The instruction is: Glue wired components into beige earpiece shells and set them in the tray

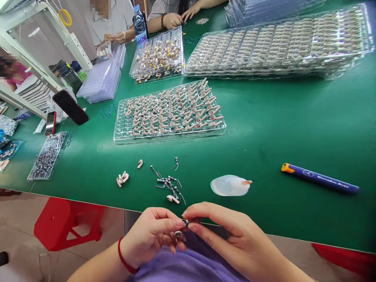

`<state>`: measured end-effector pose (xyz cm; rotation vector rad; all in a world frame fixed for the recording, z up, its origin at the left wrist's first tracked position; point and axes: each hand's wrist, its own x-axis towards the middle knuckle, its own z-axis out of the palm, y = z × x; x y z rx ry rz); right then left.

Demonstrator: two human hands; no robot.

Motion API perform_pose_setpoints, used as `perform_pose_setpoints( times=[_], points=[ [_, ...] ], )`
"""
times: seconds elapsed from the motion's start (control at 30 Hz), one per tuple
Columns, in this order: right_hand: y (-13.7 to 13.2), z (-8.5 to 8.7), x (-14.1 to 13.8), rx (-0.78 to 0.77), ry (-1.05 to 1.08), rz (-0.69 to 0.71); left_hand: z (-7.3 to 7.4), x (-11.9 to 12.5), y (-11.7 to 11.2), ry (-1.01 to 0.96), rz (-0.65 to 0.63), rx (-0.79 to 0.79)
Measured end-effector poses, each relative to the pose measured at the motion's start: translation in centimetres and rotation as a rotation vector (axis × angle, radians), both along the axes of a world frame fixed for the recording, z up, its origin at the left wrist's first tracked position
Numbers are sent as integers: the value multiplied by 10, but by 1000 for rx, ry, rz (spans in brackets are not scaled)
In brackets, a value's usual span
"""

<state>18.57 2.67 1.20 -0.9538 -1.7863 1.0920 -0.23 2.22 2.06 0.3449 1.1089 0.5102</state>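
Observation:
My left hand (157,229), a red cord round its wrist, is closed above my lap at the table's front edge. A pale earbud shell (178,234) sits in its curled lower fingers. A small dark electronic part (185,222) shows between its thumb tip and the fingertips of my right hand (223,231). The right thumb and index finger pinch around that part. Just beyond my hands lie several small wired parts (169,181) and a loose shell (173,199). More pale shells (122,178) lie to the left.
A clear tray (123,137) of shells stands ahead, with stacked filled trays (264,74) behind. A white squeeze bottle (226,185) and a blue-handled cutter (323,178) lie to the right. A phone (70,107) and red stool (55,223) are left. Other people's hands (173,20) work across the table.

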Motion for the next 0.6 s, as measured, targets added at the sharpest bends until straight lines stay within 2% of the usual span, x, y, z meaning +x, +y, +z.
perform_pose_setpoints(
  times=[0.13,0.3,0.6],
  points=[
    [0,-2,2,-30,46,-6,1,2,-1,24,11,54],
    [-3,-4,0,-44,115,34,3,3,-5,104,-13,268],
    [-13,-9,-8,28,178,-35,11,4,-9,217,-15,490]
  ],
)
